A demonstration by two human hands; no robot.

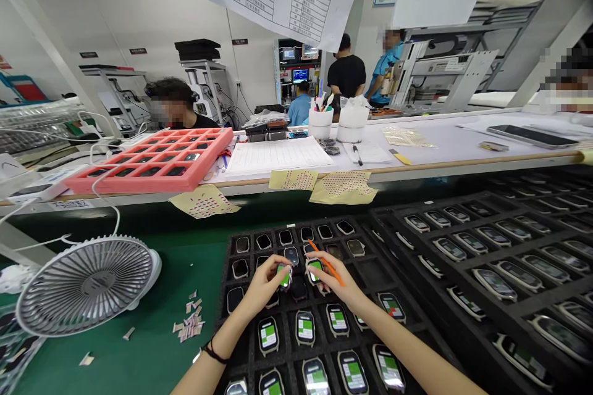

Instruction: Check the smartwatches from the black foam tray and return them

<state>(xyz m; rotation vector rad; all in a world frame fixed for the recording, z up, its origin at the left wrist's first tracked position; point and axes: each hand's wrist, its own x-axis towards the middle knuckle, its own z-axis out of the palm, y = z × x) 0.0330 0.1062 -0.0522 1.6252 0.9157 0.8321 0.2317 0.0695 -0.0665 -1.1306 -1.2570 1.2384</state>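
My left hand (265, 282) is shut on a smartwatch with a green-lit screen (284, 276), holding it above a black foam tray (241, 321). My right hand (330, 278) holds a second green-screened smartwatch (315, 270) and a thin orange stick (327, 263). The stick's tip points toward that watch. Both hands are close together over the tray. Rows of smartwatches with green and white screens sit in its slots, and darker watch bodies lie toward the far end. My hands hide some slots.
A second black tray of watches (491, 253) lies to the right. A white desk fan (87, 285) and paper scraps (189, 321) sit on the green mat to the left. Beyond stands a bench with a red tray of watches (148, 160), papers and cups. Several people work behind it.
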